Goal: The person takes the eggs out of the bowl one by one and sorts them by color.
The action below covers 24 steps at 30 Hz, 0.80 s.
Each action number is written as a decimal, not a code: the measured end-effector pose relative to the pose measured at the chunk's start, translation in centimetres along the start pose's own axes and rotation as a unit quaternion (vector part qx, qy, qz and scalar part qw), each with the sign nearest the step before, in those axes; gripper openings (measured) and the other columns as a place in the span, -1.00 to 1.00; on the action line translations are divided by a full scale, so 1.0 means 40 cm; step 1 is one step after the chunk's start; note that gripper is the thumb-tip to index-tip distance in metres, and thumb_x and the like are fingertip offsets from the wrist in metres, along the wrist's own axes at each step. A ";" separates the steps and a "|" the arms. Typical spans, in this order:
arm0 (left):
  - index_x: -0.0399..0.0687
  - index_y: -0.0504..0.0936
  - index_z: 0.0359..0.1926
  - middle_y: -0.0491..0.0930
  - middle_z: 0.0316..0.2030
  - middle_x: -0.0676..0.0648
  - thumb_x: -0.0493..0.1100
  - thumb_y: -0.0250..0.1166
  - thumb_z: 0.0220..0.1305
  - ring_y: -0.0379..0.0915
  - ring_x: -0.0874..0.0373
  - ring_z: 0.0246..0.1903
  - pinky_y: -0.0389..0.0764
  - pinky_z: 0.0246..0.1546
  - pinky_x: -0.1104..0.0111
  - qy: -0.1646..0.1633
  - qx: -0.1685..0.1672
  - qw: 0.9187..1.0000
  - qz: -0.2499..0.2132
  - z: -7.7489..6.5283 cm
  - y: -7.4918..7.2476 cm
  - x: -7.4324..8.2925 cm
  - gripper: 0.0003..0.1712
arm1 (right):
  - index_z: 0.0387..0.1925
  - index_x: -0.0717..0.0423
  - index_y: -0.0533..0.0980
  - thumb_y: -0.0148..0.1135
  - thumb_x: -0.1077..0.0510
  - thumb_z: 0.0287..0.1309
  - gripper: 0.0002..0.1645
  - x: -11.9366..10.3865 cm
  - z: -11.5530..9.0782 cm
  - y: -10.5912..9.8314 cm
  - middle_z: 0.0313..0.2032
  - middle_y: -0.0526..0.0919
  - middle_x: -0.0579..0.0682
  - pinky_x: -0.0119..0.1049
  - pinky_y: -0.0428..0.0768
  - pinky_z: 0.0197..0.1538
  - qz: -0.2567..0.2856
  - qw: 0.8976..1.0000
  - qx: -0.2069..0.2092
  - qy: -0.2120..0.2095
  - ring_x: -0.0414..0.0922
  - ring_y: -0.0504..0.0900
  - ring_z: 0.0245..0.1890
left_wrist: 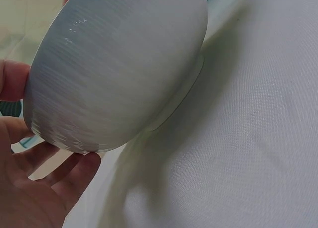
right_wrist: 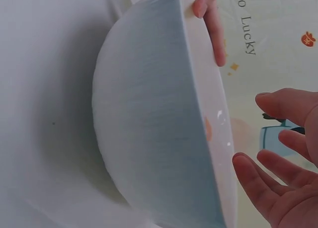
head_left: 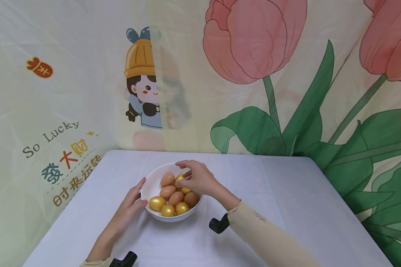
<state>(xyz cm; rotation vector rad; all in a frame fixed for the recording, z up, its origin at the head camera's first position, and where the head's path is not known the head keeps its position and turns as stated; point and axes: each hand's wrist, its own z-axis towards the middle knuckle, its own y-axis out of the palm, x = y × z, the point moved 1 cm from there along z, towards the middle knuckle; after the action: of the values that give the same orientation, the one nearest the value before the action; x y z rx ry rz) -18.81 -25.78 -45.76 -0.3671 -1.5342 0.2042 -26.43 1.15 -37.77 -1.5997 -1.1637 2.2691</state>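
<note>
A white bowl [head_left: 151, 185] stands on the table, holding several brown eggs [head_left: 167, 192] and several gold eggs [head_left: 157, 203]. At its left side, my left hand [head_left: 126, 208] grips the bowl. In the left wrist view, the fingertips [left_wrist: 92, 161] press against the pale outer wall of the bowl [left_wrist: 119, 64]. My right hand [head_left: 199, 178] is over the bowl's right back part, hiding some gold eggs there. Its fingers are spread and loosely bent in the right wrist view, just past the rim, with nothing between them.
A white cloth covers the table [head_left: 254, 200]. Behind it hangs a printed backdrop [head_left: 187, 111] with tulips, a cartoon figure and lettering. Black wrist cameras [head_left: 219, 224] are worn at both sleeves.
</note>
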 end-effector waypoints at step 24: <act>0.12 -0.06 0.74 -0.06 0.65 -0.28 -0.10 0.15 0.53 -0.01 -0.43 0.56 0.15 0.47 -0.36 -0.006 -0.004 1.000 0.012 0.003 -0.001 0.002 -0.09 | 0.37 -0.02 0.58 0.59 -0.01 0.17 -0.26 0.012 0.058 0.099 0.16 0.72 -0.09 -0.38 0.59 -0.02 -0.063 0.998 0.012 0.016 -0.37 0.63 -0.28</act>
<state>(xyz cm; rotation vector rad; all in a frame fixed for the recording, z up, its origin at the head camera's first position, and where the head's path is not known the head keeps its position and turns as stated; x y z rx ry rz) -18.91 -25.75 -45.66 -0.3905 -1.5427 0.2193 -27.37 -2.55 -40.37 -1.5031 -1.1887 2.1646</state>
